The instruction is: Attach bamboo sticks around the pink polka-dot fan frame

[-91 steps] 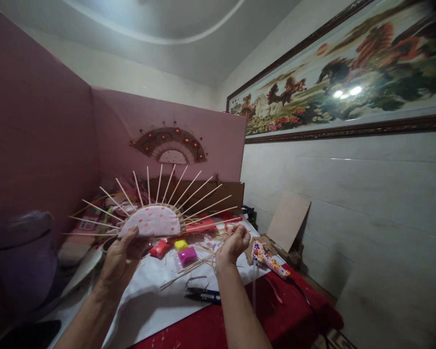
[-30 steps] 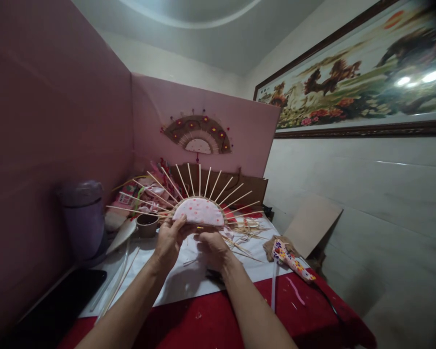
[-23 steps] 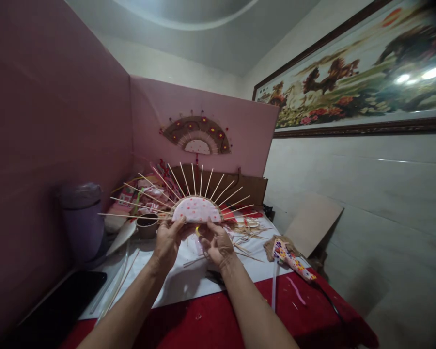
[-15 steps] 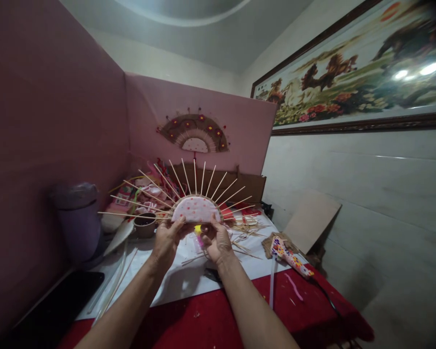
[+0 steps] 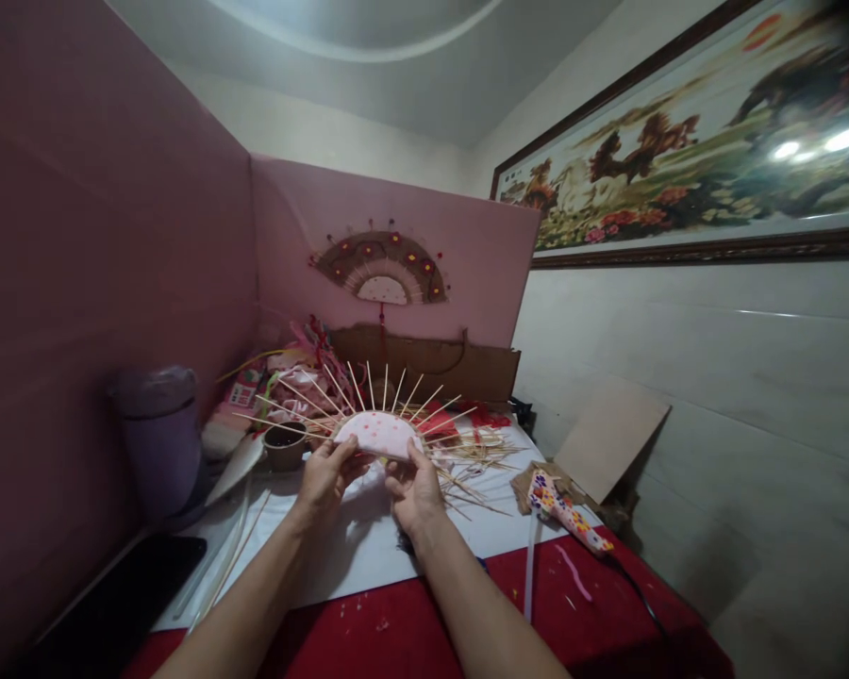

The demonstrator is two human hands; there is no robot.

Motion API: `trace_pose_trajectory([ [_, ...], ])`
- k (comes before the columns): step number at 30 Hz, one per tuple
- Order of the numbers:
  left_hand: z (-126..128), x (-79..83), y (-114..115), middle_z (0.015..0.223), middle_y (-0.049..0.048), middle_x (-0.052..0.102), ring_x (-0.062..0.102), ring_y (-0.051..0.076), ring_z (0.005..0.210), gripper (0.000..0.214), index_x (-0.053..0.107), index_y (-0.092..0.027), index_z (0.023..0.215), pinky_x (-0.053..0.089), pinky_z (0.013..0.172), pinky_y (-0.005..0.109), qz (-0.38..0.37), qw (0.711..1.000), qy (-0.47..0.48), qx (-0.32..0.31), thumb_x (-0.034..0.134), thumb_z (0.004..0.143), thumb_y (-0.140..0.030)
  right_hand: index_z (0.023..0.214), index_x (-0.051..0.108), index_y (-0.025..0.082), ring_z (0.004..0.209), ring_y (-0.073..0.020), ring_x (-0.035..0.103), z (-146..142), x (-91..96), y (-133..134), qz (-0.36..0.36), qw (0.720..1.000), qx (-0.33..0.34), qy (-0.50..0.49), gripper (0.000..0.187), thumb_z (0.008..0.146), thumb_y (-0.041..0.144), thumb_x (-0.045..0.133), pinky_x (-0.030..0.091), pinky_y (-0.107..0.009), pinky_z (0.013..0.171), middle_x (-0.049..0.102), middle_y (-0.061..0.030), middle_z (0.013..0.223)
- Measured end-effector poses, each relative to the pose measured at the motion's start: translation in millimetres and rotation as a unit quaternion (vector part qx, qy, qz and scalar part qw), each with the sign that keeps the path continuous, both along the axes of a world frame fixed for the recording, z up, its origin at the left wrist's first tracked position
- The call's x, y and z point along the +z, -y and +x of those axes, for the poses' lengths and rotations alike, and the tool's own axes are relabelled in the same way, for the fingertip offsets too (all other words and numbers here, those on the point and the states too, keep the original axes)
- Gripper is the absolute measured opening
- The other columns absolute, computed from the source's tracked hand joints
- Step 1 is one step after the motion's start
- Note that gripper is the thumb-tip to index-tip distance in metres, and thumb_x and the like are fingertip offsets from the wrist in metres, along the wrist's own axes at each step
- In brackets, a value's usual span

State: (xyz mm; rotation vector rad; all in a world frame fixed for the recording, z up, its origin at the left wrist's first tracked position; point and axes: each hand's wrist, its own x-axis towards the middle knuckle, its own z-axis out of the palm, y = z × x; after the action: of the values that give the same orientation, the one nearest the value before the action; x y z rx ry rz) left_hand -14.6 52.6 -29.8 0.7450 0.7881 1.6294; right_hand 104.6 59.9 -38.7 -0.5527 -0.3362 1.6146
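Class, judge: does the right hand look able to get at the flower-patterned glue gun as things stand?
Probably yes: nothing tall stands between the right hand and the glue gun, though that hand holds the stick fan and would likely need to let go.

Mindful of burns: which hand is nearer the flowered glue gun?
Right. The right hand is left of the glue gun; the left hand is farther left.

Pale marks [image 5: 240, 395] on a pink packet [image 5: 247, 383], far left, and small dark marks [image 5: 513, 176] on a framed picture [image 5: 679, 165], right, are illegible.
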Motion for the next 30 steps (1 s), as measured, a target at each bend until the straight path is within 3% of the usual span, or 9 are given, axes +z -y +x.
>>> trace_pose_trajectory([
  [8, -9.4, -0.3, -1.4, 0.065, 0.0074, 0.067, 0.065, 0.016, 0.054, 0.012, 0.060, -0.010, 0.082, 0.053, 0.050, 0.025, -0.028, 0.997, 0.022, 0.065, 0.064, 0.070, -0.010, 0.081, 0.057, 0.015, 0.040, -0.0040, 0.047, -2.9, -0.5, 1.0, -0.027, 0.995, 0.085, 0.040, 0.018, 0.074, 0.031, 0.064, 0.018, -0.009, 0.028, 0.059, 0.0006, 0.059],
  [13, -15.2, 2.2, -1.3, 0.061, 0.0053, 0.066, 0.063, 0.014, 0.050, 0.008, 0.061, -0.011, 0.077, 0.051, 0.048, 0.023, -0.047, 0.994, 0.012, 0.093, 0.065, 0.070, -0.012, 0.069, 0.058, 0.009, 0.034, -0.0009, 0.039, -5.2, -0.9, 10.2, -0.022, 0.969, 0.176, 0.174, 0.019, 0.064, 0.021, 0.071, 0.013, -0.009, 0.028, 0.058, -0.0013, 0.055],
  [17, -17.0, 2.3, -2.1, 0.059, 0.0042, 0.065, 0.061, 0.013, 0.047, 0.007, 0.060, -0.011, 0.074, 0.050, 0.046, 0.022, -0.058, 0.991, 0.004, 0.117, 0.065, 0.069, -0.013, 0.061, 0.061, 0.010, 0.032, -0.0023, 0.035, -5.7, 0.5, 14.9, 0.052, 0.920, 0.151, 0.358, 0.009, 0.056, 0.013, 0.067, 0.014, -0.012, 0.028, 0.059, -0.0008, 0.049],
  [20, -17.6, 0.8, -4.9, 0.058, 0.0039, 0.063, 0.061, 0.014, 0.046, 0.006, 0.058, -0.011, 0.075, 0.050, 0.044, 0.023, -0.090, 0.984, -0.003, 0.155, 0.062, 0.070, -0.011, 0.059, 0.063, 0.011, 0.034, -0.0035, 0.039, 0.6, 7.3, 12.8, 0.127, 0.898, 0.126, 0.401, 0.008, 0.052, 0.012, 0.066, 0.024, -0.014, 0.034, 0.059, 0.0008, 0.046],
  [23, -17.8, 0.3, -7.6, 0.053, 0.0028, 0.060, 0.059, 0.014, 0.041, 0.003, 0.055, -0.011, 0.073, 0.049, 0.041, 0.023, -0.123, 0.974, -0.008, 0.189, 0.058, 0.073, -0.010, 0.066, 0.064, 0.012, 0.038, -0.0065, 0.045, 13.5, 17.8, 7.6, 0.142, 0.890, 0.067, 0.428, 0.014, 0.053, 0.016, 0.066, 0.032, -0.018, 0.039, 0.061, 0.0011, 0.049],
  [26, -16.5, 1.4, -6.9, 0.051, 0.0012, 0.058, 0.056, 0.011, 0.039, 0.005, 0.052, -0.011, 0.072, 0.047, 0.039, 0.020, -0.133, 0.971, -0.008, 0.197, 0.055, 0.075, -0.009, 0.062, 0.062, 0.013, 0.041, -0.0107, 0.050, 29.6, 28.7, 2.9, 0.133, 0.840, -0.037, 0.525, 0.008, 0.061, 0.020, 0.059, 0.037, -0.023, 0.044, 0.060, -0.0002, 0.050],
  [30, -10.8, 3.0, -1.1, 0.052, 0.0001, 0.057, 0.056, 0.010, 0.038, 0.008, 0.051, -0.012, 0.072, 0.042, 0.035, 0.017, -0.150, 0.973, -0.011, 0.174, 0.059, 0.073, -0.009, 0.057, 0.059, 0.017, 0.056, -0.0147, 0.057, 47.0, 38.6, 1.0, 0.141, 0.722, -0.163, 0.658, 0.013, 0.067, 0.019, 0.052, 0.041, -0.025, 0.057, 0.062, -0.0022, 0.056],
])
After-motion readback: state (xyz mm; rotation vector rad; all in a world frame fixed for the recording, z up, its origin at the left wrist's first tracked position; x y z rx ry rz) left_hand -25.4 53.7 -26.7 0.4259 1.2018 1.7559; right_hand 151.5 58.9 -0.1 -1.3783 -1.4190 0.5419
